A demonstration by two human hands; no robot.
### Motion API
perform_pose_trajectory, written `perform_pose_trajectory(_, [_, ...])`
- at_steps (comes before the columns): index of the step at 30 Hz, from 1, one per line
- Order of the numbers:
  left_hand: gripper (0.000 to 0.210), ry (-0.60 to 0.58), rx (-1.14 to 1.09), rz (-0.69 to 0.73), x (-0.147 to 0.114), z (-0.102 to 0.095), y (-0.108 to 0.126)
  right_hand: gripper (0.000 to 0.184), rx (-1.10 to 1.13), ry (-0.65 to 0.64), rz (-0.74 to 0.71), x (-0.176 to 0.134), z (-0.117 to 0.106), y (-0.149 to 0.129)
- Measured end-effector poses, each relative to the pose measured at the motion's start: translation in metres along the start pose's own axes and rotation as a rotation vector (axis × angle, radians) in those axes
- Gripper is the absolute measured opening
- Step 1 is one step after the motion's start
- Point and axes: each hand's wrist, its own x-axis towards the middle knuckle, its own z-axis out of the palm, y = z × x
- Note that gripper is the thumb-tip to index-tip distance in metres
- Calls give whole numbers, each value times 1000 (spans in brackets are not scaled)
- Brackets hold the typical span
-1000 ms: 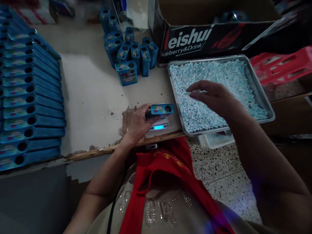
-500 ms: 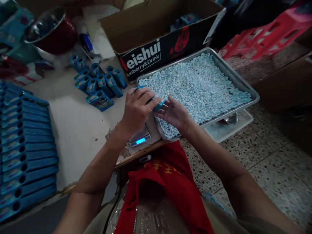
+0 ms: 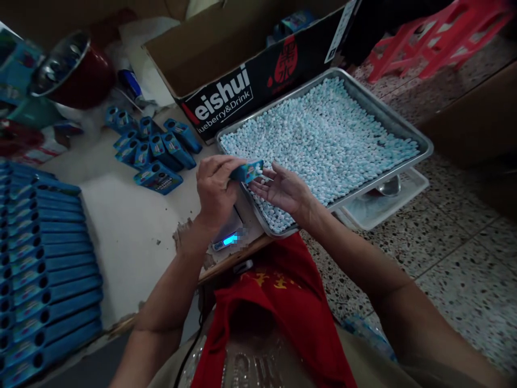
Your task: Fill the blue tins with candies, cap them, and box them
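Note:
My left hand (image 3: 218, 186) is wrapped round a small blue candy box (image 3: 247, 171), tipped so its top faces right. White candies show at the box's near right end. Just right of it, my right hand (image 3: 285, 188) is palm up with fingers spread, the fingertips close under the box end. Both hands are over the near left part of a metal tray (image 3: 424, 145) full of pale blue and white candies (image 3: 311, 134). Below my left hand sits a digital scale (image 3: 231, 238) with a lit display, partly hidden by that hand and forearm.
Several blue boxes (image 3: 157, 178) stand on the table left of the tray, and stacked rows of them (image 3: 60, 258) fill the far left. Behind the tray is a large carton (image 3: 226, 99). A red bowl (image 3: 84, 70) is at back left, a red stool (image 3: 436, 40) at back right.
My left hand has turned the box so its end with candies shows toward my right palm. My right hand stays palm up beside it. The view has shifted slightly.

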Motion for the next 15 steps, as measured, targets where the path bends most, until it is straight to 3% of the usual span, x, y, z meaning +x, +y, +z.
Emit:
perform_pose_trajectory(7, [48,213,-412,-454,-38,-2,-19,20,-235,-122,-99,-2,-12,-7])
perform_pose_trajectory(11, [50,280,-546,-573,-79,-22,-19,16,-293,-99,-171,-2,-18,-16])
perform_pose_trajectory(15, [51,264,-566,-666,-121,-37,-13,23,-443,-114,-246,1,-29,-25])
